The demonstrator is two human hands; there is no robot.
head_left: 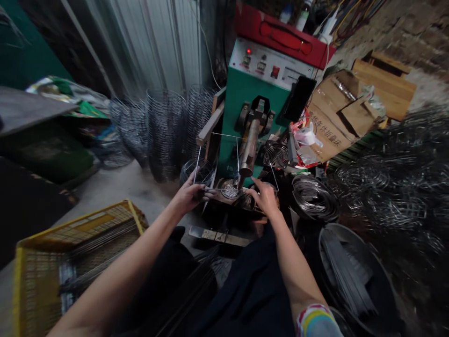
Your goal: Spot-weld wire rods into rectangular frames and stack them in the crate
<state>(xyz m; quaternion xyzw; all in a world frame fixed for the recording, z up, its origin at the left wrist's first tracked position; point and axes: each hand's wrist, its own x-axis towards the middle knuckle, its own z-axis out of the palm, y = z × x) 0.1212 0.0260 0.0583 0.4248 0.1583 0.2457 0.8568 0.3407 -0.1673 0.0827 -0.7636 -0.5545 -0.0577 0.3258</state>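
A thin wire frame [238,157], four-sided with a wire across its middle, is held at the front of a green welding machine [231,107]. My left hand [192,193] grips its near left corner, thumb above and fingers beneath. At the near wire, to the right of the middle, my right hand [265,199] pinches with thumb and forefinger, though the contact is partly hidden. Between my hands, the machine's thick metal arm [249,150] reaches down close to the frame. Below it sits a small round dish [230,191] of shiny bits.
Stacked wire baskets [166,133] stand at the back left. A yellow crate [77,220] holds metal rods at the near left. To the right are a wire coil [314,196], a round tub [365,276] of metal strips, tangled wire pieces [396,187] and a cardboard box [336,117].
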